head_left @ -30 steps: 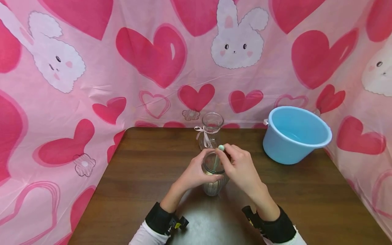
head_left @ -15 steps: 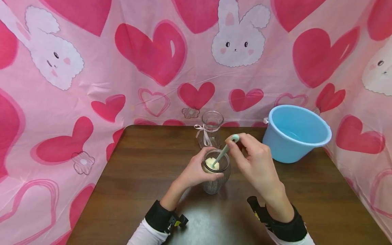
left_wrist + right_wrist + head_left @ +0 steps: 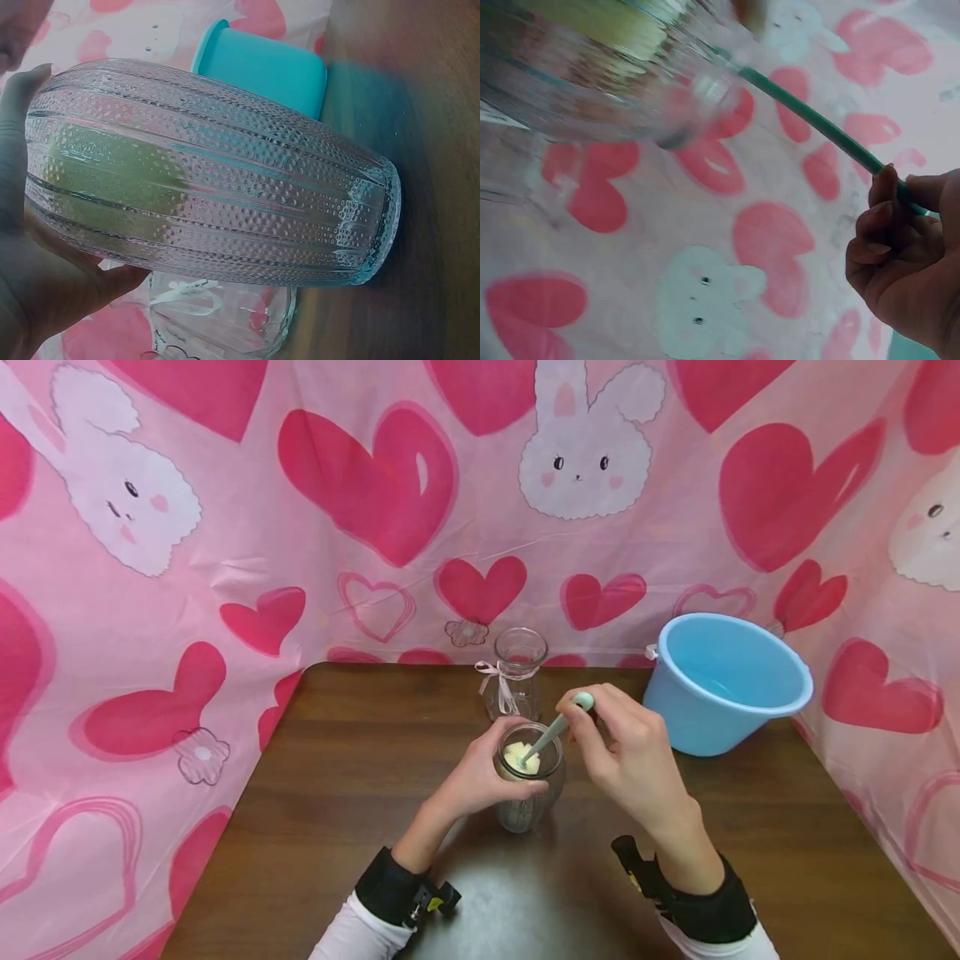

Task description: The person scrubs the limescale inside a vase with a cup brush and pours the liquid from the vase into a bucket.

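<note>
A clear, dimpled glass vase [image 3: 522,814] stands in the middle of the tabletop. My left hand [image 3: 483,770] wraps round its neck, thumb on the near side. Inside sits the pale yellow sponge head [image 3: 522,758] of a bottle brush, showing through the mouth; the left wrist view shows it as a yellow-green block within the upper glass [image 3: 225,172]. The brush's green handle [image 3: 551,732] slants up and right out of the rim. Near its end, my right hand [image 3: 628,735] pinches it between thumb and forefinger, with the other fingers curled in the right wrist view.
Just behind stands a second glass vase [image 3: 517,693] with a pale ribbon bow round its neck. A light blue bucket [image 3: 697,731] is at the back right of the brown wooden table [image 3: 360,793]. A pink heart-and-rabbit cloth [image 3: 405,602] hangs behind.
My right hand has moved right, away from the vase's mouth, tilting the brush handle from nearly upright to a slant. The sponge has come into view in the mouth. My left hand keeps its grip.
</note>
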Demonstrator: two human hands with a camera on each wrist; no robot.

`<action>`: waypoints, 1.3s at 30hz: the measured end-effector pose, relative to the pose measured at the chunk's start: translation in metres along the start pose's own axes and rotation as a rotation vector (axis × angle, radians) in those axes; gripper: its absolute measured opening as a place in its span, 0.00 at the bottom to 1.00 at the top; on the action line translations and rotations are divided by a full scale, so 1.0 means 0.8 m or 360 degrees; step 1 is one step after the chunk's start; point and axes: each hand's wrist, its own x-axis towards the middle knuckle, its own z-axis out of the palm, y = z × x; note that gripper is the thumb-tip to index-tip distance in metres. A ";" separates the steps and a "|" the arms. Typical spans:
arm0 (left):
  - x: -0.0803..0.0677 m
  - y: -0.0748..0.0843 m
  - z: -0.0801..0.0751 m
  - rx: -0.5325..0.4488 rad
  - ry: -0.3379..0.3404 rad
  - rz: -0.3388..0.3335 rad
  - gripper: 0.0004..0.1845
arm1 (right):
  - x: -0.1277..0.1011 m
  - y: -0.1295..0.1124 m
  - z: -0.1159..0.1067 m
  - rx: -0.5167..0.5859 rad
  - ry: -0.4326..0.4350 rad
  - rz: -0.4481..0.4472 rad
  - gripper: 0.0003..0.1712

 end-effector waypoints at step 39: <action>0.001 -0.005 -0.002 0.0032 0.0003 0.0033 0.43 | -0.006 0.027 0.035 -0.0144 0.0004 -0.0264 0.21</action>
